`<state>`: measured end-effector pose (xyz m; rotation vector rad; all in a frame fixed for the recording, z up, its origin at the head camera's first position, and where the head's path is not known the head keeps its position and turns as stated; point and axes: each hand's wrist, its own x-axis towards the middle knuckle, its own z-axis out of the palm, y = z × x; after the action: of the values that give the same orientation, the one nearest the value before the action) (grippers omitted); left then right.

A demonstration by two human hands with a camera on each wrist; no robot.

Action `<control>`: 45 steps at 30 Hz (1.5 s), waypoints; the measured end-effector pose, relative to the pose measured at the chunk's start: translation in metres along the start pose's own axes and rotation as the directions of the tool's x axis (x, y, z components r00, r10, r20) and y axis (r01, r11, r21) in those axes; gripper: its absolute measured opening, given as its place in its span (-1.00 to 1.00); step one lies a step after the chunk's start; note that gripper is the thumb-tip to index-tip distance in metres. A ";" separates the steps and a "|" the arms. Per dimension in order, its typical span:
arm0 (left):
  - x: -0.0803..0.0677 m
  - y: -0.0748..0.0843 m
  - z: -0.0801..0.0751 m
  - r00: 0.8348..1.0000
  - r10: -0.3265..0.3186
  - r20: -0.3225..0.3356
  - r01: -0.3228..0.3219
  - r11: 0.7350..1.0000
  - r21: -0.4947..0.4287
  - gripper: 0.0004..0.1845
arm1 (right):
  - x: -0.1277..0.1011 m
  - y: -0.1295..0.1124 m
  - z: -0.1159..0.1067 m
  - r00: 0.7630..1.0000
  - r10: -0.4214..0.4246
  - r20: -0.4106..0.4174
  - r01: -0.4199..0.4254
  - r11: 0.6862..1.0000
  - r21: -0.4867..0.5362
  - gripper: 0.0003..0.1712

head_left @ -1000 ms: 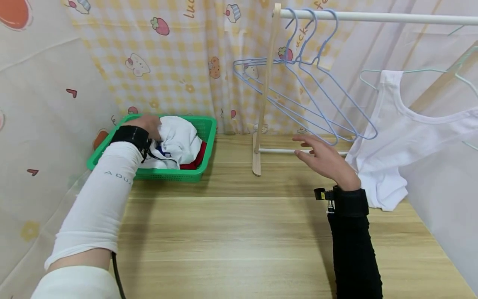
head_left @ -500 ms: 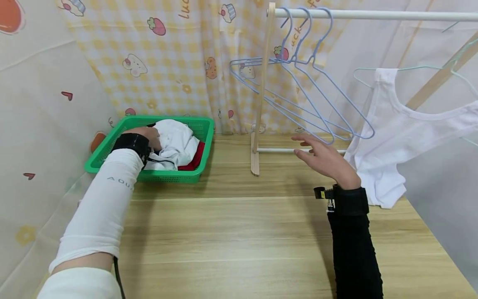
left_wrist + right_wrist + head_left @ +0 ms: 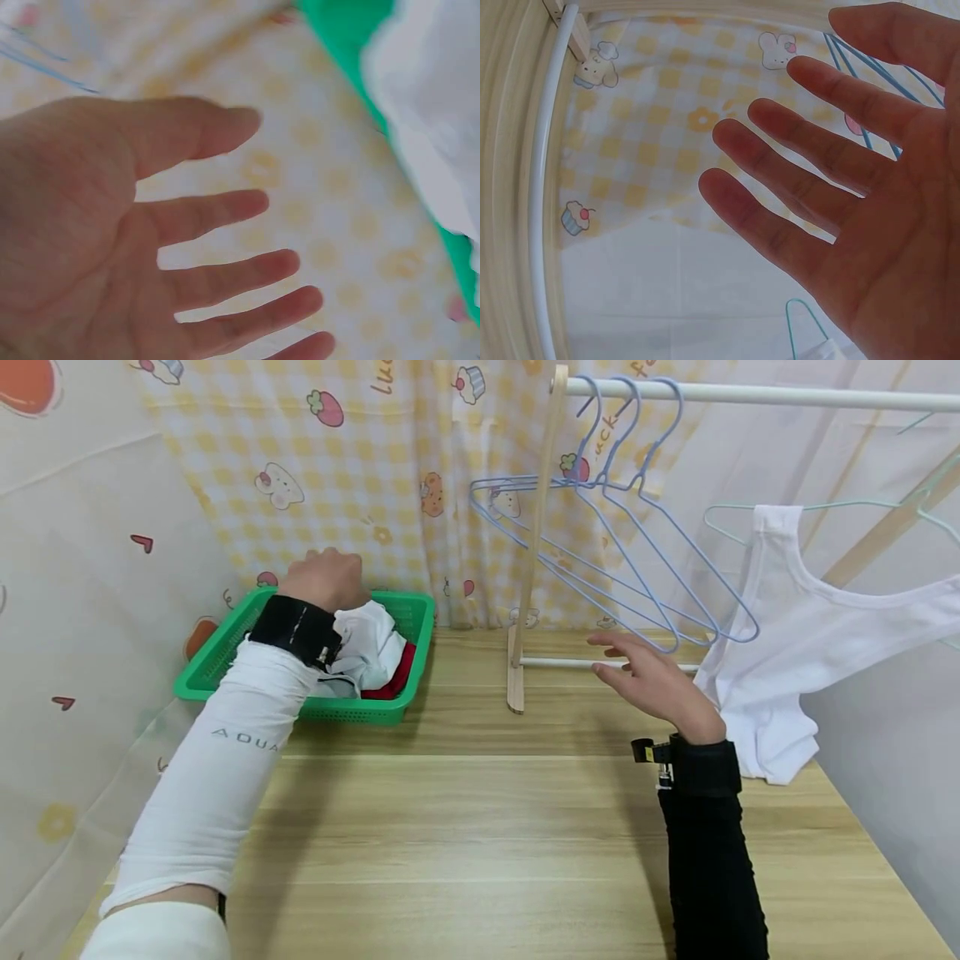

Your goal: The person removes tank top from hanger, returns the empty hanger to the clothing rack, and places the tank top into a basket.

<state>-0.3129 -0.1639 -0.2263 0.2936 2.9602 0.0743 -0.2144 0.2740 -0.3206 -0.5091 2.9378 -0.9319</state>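
Hands bare: left hand (image 3: 324,578) over mesh basket (image 3: 408,610) (crumpled cloth (image 3: 367,643)).

Left hand (image 3: 324,578): raised at the far left on an arm stretched forward in a white sleeve with a black wrist band; the wrist view shows its fingers (image 3: 225,213) straight, slightly spread, holding nothing. Right hand (image 3: 651,683): held out ahead on a black-sleeved forearm with a black wrist band, palm turned left and down. Its fingers (image 3: 802,146) are extended, spread and empty.
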 end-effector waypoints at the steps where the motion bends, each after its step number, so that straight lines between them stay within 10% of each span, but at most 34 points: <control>1: -0.002 0.008 -0.003 1.000 0.006 -0.025 -0.006 1.000 -0.009 -0.50 | 0.000 0.000 0.000 1.000 0.000 -0.001 0.000 1.000 0.005 -0.43; 5: -0.015 0.040 -0.007 0.987 0.034 -0.157 -0.044 0.997 -0.058 -0.34 | -0.001 0.000 -0.001 1.000 -0.005 0.001 0.005 1.000 0.015 -0.42; 10: -0.040 0.073 0.005 0.932 0.080 -0.354 -0.123 0.987 -0.101 -0.39 | -0.002 -0.002 -0.001 1.000 -0.002 0.004 0.001 0.999 0.032 -0.40; 17: -0.066 0.100 0.032 0.889 0.089 -0.449 -0.200 0.958 -0.206 -0.40 | 0.001 -0.008 -0.002 0.999 -0.030 0.022 0.030 0.999 0.019 -0.39; 34: -0.074 0.115 0.091 0.927 0.093 -0.364 -0.247 0.881 -0.403 -0.30 | 0.002 -0.016 0.005 0.997 -0.081 -0.002 0.080 0.995 -0.052 -0.37; 45: -0.072 0.118 0.101 0.916 0.146 -0.375 -0.291 0.883 -0.369 -0.30 | 0.000 -0.020 0.006 0.997 -0.083 0.008 0.083 0.996 -0.042 -0.36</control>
<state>-0.2035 -0.0596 -0.3063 0.6105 3.1109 0.8621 -0.2077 0.2555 -0.3139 -0.6389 2.9570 -0.8749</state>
